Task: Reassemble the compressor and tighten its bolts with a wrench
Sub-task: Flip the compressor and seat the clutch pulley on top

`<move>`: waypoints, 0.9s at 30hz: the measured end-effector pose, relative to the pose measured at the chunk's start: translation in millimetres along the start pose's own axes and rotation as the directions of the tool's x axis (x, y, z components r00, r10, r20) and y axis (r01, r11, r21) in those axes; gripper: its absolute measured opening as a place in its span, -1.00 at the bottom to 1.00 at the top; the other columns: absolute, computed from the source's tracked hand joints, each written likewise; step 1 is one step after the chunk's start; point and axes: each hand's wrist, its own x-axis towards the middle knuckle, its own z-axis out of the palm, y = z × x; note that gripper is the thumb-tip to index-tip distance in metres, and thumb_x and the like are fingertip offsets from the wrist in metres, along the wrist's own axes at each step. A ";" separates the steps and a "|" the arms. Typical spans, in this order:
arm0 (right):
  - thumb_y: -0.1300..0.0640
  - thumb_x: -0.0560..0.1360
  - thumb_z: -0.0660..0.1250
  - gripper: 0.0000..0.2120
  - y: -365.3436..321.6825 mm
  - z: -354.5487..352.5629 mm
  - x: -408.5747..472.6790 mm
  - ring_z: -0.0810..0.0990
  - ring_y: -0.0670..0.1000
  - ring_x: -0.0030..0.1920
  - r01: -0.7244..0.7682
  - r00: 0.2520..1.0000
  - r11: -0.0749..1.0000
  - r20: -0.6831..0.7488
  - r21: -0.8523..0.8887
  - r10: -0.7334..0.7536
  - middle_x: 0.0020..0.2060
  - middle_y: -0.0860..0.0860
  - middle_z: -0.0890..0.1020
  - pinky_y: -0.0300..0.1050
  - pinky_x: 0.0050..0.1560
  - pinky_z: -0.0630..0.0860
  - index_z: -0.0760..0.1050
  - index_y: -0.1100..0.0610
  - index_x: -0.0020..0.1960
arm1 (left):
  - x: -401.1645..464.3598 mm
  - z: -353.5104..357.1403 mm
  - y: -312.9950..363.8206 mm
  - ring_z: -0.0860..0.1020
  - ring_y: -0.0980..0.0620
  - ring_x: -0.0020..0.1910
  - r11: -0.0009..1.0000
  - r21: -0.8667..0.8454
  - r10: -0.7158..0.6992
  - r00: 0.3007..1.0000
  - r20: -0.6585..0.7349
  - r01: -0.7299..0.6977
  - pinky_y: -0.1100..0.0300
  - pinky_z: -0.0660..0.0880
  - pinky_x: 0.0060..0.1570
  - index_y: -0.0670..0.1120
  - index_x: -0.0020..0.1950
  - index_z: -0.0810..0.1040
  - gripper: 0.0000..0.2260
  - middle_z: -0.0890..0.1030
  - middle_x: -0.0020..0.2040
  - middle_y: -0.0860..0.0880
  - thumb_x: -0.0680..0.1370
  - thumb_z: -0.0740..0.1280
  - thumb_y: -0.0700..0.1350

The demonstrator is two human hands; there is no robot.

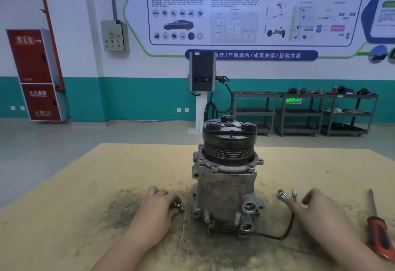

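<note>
The grey cast-metal compressor (226, 176) with the black grooved pulley on top stands upright in the middle of the yellow-brown board table (85, 195), a little nearer to the person's edge than to the far edge. A thin black cable (286, 231) leaves its base and curves away to the right, then up toward the right hand.

The left hand (159, 205) lies on the table just beside the compressor's lower left corner, fingers curled around small silver bolts (180, 206); two bolt heads show at the fingertips. The right hand (320, 208) is on the other side with fingers stretched and relaxed, and the index fingertip touches the shiny metal wrench (282, 195), which lies flat near the compressor's right side. It grasps nothing. A small white plastic connector (295, 193) stands just beside the wrench.

Far right, near the table edge, lies an orange-and-black handled screwdriver (377, 225), its shaft pointing away from the person.

A dark dusty stain (121, 208) spreads on the board around the compressor's base and to the left. The left part of the table is open, and beyond the far edge there is wide grey floor (106, 133) up to the teal-and-white wall.
</note>
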 end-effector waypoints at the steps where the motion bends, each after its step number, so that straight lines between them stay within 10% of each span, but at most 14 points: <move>1: -0.15 0.48 0.36 -0.68 -6.7 -3.2 -5.3 0.48 0.09 -0.27 0.074 0.994 0.993 -0.089 0.093 -0.066 -0.33 0.03 0.48 -0.04 -0.31 0.32 0.36 0.05 -0.21 | 0.3 -0.1 1.5 0.24 0.08 0.02 1.000 -0.003 0.002 1.000 -0.016 -0.002 0.19 0.32 0.09 0.15 0.15 0.52 -0.86 0.55 0.04 0.14 0.60 0.29 0.02; 11: 0.02 0.46 0.32 -0.87 -80.2 -8.3 -90.8 0.38 -0.20 -0.39 0.837 0.546 0.446 -0.434 0.317 -0.716 -0.40 -0.15 0.44 -0.38 -0.35 0.35 0.47 0.02 -0.23 | -7.9 -0.3 5.9 0.40 0.02 0.05 0.987 -0.145 0.052 0.996 -0.078 -0.063 0.21 0.37 0.09 0.12 0.21 0.50 -0.77 0.31 -0.06 0.14 0.60 0.28 -0.13; 17: 0.00 0.42 0.48 -0.82 -123.2 7.1 -106.9 0.56 -0.06 -0.37 0.404 0.864 0.540 -0.114 0.738 -0.491 -0.33 -0.09 0.61 -0.14 -0.28 0.57 0.52 -0.18 -0.07 | -16.1 -49.5 31.4 0.60 0.14 -0.06 0.762 -0.646 -0.215 0.920 -0.329 -0.053 0.36 0.46 -0.09 0.25 -0.14 0.69 -0.72 0.65 -0.13 0.12 0.46 0.51 -0.19; 22: 0.04 0.38 0.53 -0.77 -140.3 0.2 -107.5 0.58 -0.09 -0.36 0.359 0.889 0.453 -0.151 0.816 -0.431 -0.29 -0.08 0.66 -0.17 -0.28 0.52 0.59 -0.24 -0.07 | -33.5 -85.5 71.7 0.68 0.11 -0.14 0.320 -0.923 -0.116 0.958 -0.261 -0.213 0.37 0.53 -0.11 0.09 -0.11 0.73 -0.80 0.73 -0.15 -0.04 0.32 0.51 -0.14; 27: 0.10 0.36 0.52 -0.85 -140.6 -37.9 -84.9 0.64 -0.16 -0.34 0.335 0.887 0.441 -0.121 0.833 -0.445 -0.32 -0.14 0.69 -0.19 -0.29 0.57 0.67 -0.16 -0.18 | -18.7 -109.6 88.4 0.68 0.15 -0.18 0.322 -0.917 -0.100 0.955 -0.280 -0.235 0.41 0.52 -0.15 0.03 -0.12 0.75 -0.82 0.73 -0.18 0.00 0.32 0.48 -0.16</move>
